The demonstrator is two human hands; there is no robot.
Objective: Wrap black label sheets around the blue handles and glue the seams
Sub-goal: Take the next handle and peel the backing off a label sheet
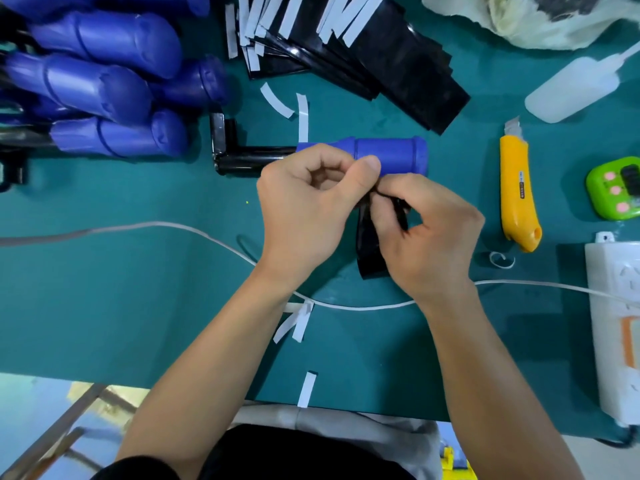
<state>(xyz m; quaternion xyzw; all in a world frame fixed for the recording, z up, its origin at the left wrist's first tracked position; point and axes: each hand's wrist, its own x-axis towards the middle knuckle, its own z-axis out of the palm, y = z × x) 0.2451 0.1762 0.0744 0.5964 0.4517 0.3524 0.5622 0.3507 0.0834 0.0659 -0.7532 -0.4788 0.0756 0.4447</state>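
**A:** Both hands are working at the middle of the surface [138,299], just in front of the blue handle [391,154], which lies on its side.

**B:** And the black label sheet [369,247]?

**A:** It hangs between them! The left hand [308,202] is curled, its thumb pinching the top edge. The right hand [426,233] has its fingers [426,195] bent round the sheet too.

**B:** Anything else nearby?

**A:** To the right there's a yellow knife [517,192], with a glue bottle [575,88] beyond it. Spare black sheets [398,74] are stacked behind the handle.

Single head cam, wide-angle, looks steeply down, close over teal table [104,289]; edges prob. warped.
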